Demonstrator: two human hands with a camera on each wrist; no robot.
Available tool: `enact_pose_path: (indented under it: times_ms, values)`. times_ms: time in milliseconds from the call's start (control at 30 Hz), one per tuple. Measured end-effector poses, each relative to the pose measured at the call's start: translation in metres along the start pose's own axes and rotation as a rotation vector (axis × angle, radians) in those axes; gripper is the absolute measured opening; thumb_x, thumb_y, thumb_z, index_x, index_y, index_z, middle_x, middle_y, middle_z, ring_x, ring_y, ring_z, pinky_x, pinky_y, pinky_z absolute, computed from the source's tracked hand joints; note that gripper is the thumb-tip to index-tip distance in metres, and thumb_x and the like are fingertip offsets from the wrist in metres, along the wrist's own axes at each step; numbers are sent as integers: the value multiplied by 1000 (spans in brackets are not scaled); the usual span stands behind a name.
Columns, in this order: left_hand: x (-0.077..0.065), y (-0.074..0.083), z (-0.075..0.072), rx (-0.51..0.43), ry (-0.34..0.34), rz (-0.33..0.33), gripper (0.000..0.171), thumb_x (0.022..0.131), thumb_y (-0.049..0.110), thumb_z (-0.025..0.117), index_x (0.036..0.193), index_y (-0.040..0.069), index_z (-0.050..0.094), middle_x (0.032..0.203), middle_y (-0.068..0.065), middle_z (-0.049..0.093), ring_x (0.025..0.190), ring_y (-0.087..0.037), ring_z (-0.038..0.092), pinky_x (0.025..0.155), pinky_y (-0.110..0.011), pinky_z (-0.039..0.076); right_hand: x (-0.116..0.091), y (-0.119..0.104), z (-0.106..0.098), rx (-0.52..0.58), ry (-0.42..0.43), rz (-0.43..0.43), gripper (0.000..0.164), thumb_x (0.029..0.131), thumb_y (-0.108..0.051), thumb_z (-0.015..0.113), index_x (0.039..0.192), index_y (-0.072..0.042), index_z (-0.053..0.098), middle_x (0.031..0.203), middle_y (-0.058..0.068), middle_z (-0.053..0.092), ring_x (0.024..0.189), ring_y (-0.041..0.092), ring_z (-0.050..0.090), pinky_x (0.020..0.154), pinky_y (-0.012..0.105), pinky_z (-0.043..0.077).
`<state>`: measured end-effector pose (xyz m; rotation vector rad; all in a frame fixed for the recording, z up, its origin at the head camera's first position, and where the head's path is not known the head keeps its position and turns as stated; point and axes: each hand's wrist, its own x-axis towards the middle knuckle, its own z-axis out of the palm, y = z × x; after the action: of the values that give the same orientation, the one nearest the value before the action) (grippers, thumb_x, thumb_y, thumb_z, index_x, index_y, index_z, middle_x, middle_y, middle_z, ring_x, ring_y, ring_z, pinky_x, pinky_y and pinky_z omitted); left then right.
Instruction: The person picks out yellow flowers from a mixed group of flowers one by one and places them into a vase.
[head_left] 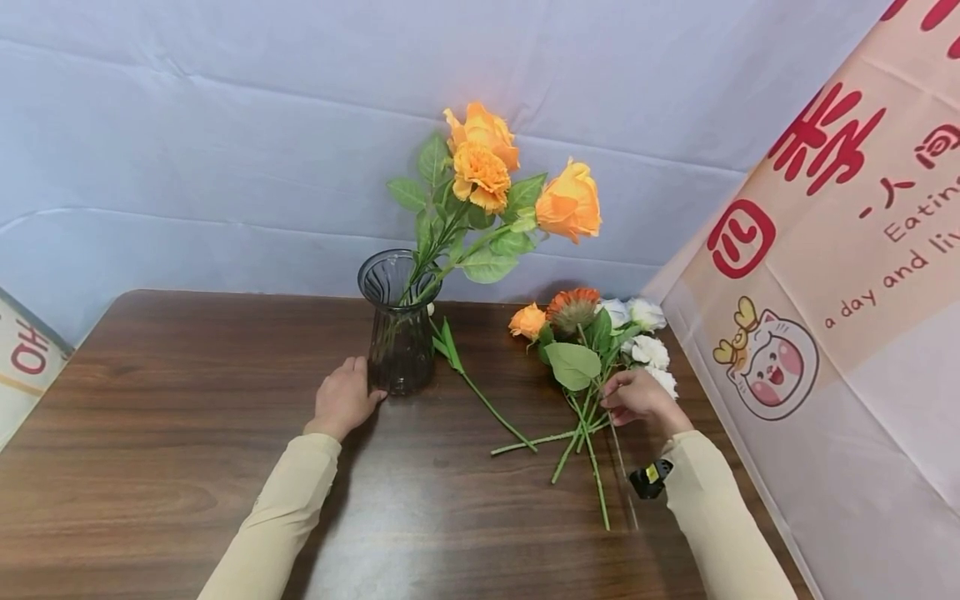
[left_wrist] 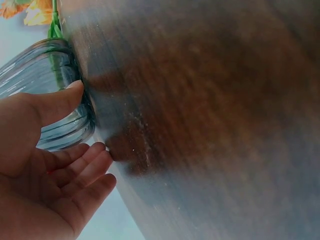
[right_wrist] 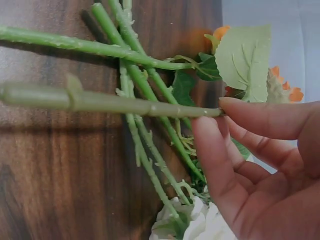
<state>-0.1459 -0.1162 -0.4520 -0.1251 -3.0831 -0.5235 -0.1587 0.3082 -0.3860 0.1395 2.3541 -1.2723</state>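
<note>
A dark glass vase (head_left: 402,350) with a flared rim stands at the table's back edge. Orange flowers (head_left: 483,171) with green leaves lean rightward out of it. My left hand (head_left: 347,398) holds the vase low on its left side; in the left wrist view, the thumb (left_wrist: 60,102) lies along the glass and the fingers bend loosely by its base. My right hand (head_left: 636,398) pinches a thin brownish-green flower stem (right_wrist: 125,104) between thumb and fingertips. That stem lies over a crossed bunch of green stems (head_left: 588,442), roughly in line with a rust-orange flower (head_left: 573,307).
White flowers (head_left: 647,350) and a small orange rose (head_left: 528,321) lie at the table's right. A single green stem (head_left: 491,404) with narrow leaves lies right of the vase. Pale cloth (head_left: 225,167) hangs behind, and a printed banner (head_left: 847,292) borders the right side.
</note>
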Motion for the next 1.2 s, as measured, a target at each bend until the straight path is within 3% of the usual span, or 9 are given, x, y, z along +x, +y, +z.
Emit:
enact_pose_path:
  times_ms: [367, 567, 1033, 1200]
  values:
    - [0, 1, -1, -13, -25, -13, 62, 82, 30, 69, 121, -11, 44, 113, -25, 52, 97, -39, 55, 79, -49, 46, -10, -14, -3, 120, -5, 25, 5, 81, 12, 55, 83, 9, 52, 65, 9, 54, 52, 16, 56, 55, 33, 53]
    - [-1, 1, -2, -8, -26, -16, 61, 82, 30, 68, 120, -12, 44, 112, -25, 52, 95, -39, 55, 79, -49, 46, -14, -19, -4, 162, -14, 5, 5, 82, 13, 50, 83, 8, 51, 68, 12, 57, 53, 16, 58, 56, 33, 54]
    - [-1, 1, -2, -4, -11, -12, 60, 82, 30, 68, 118, -11, 46, 108, -24, 53, 92, -38, 56, 77, -49, 46, -20, -27, 1, 262, 1, -24, 4, 84, 9, 53, 84, 5, 52, 74, 13, 56, 60, 21, 63, 61, 33, 54]
    - [-1, 1, -2, -5, -9, -11, 59, 82, 30, 69, 117, -11, 46, 107, -24, 53, 92, -38, 56, 77, -49, 46, -22, -30, 3, 348, -9, -35, 6, 85, 9, 51, 84, 3, 53, 75, 13, 59, 63, 21, 63, 64, 34, 54]
